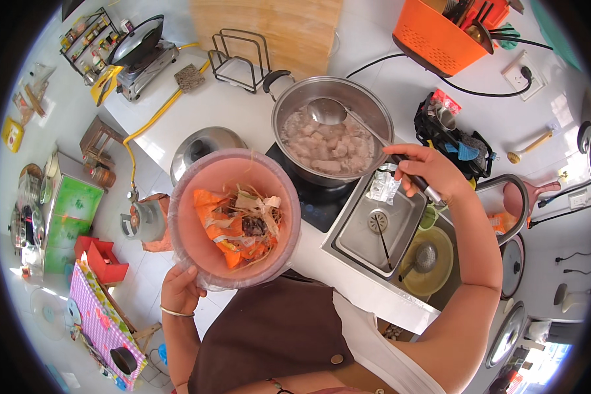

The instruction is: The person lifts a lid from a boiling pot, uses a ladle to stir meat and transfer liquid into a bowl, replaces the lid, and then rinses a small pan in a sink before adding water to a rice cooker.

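Note:
My left hand point(184, 285) grips the lower left rim of a pink plastic-lined bin point(177, 197), tilted so that its inside shows. Orange wrappers point(214, 221) and plant scraps lie in it. With my right hand point(423, 170) I hold the dark handle of a metal ladle point(326, 111). The ladle's bowl is over the far side of a steel pot point(389, 118), whose cloudy liquid holds pale meat pieces point(325, 147) with foam around them. Beneath the pot is a black induction cooktop point(320, 209). A steel lid point(226, 134) lies partly behind the bin.
Right of the cooktop, a sink point(359, 236) holds a steel basin and a yellow basin with a skimmer point(426, 257). An orange utensil basket point(433, 44) is on the wall above. A wire rack point(241, 59) and gas stove point(147, 69) stand farther back; a gas hose point(152, 120) crosses the counter.

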{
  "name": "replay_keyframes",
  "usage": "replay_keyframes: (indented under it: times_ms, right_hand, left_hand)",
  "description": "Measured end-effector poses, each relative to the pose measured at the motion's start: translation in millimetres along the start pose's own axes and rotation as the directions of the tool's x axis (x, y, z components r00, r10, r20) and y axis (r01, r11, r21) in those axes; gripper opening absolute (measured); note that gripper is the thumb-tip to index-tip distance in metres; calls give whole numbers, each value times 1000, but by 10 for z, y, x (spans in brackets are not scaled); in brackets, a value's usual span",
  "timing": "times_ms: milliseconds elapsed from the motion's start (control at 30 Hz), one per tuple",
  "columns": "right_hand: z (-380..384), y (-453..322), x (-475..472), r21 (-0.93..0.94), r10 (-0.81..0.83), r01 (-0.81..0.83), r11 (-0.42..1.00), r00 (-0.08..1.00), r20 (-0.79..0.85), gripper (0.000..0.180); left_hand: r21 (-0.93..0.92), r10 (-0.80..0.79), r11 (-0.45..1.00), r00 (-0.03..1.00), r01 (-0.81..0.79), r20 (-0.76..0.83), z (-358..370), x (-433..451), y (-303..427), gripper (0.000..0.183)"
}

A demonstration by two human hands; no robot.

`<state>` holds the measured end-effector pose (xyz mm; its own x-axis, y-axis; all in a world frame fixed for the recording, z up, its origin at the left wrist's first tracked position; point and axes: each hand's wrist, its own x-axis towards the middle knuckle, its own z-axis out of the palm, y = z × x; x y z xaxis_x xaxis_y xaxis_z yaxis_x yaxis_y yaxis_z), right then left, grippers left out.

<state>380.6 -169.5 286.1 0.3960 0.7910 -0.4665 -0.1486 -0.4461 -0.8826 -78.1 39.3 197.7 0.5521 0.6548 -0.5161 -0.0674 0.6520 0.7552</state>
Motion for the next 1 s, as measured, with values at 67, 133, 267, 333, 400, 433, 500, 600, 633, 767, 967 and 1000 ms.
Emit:
replay_keyframes:
  times_ms: [67, 133, 267, 333, 400, 433, 500, 600, 633, 767, 967, 1000]
  right_hand:
    - [-75, 44, 23, 251, -13, 3, 968, 999, 38, 35]
    - [-137, 109, 78, 454, -49, 8, 891, 996, 78, 33]
    - [-32, 110, 153, 594, -223, 126, 794, 971, 92, 35]
    - [0, 120, 221, 515, -276, 201, 833, 958, 72, 39]
    - [75, 113, 218, 268, -342, 327, 907, 940, 12, 37]
    - [94, 121, 246, 119, -321, 325, 938, 946, -52, 35]
    - [137, 150, 322, -178, -302, 270, 946, 935, -185, 31]
    - [214, 170, 392, -335, -542, 448, 828, 793, -278, 15]
    - [222, 145, 416, -398, -603, 481, 781, 746, -282, 13]
    - [213, -78, 403, -393, -498, 364, 845, 802, -328, 12]
    - [287, -59, 699, -438, -612, 482, 759, 757, -227, 12]
    - [310, -88, 706, -447, -597, 465, 764, 772, -219, 12]
  left_hand:
    - [-11, 1, 1000, 1000, 0, 1, -1, 4, -12, 28]
    - [-21, 8, 1000, 1000, -8, 6, -16, 13, -4, 28]
    - [-15, 4, 1000, 998, -3, 57, -69, 24, -3, 28]
    - [-16, 1, 1000, 999, -1, 52, -49, 17, 3, 28]
    - [-10, 3, 1000, 999, -3, 44, -58, 17, 1, 28]
    - [-8, 2, 1000, 999, -2, 41, -60, 18, -4, 28]
    - [-10, 10, 1000, 999, -10, 46, -58, 19, -11, 28]
    - [-11, 14, 1000, 999, -14, 46, -50, 15, -11, 28]
    - [-12, 14, 1000, 999, -14, 44, -46, 15, -10, 28]
    - [-17, 8, 1000, 1000, -8, 21, -26, -1, -7, 28]
    - [-21, 13, 1000, 1000, -12, 29, -47, -2, -12, 29]
    - [-22, 11, 1000, 1000, -10, 30, -38, 0, -11, 29]
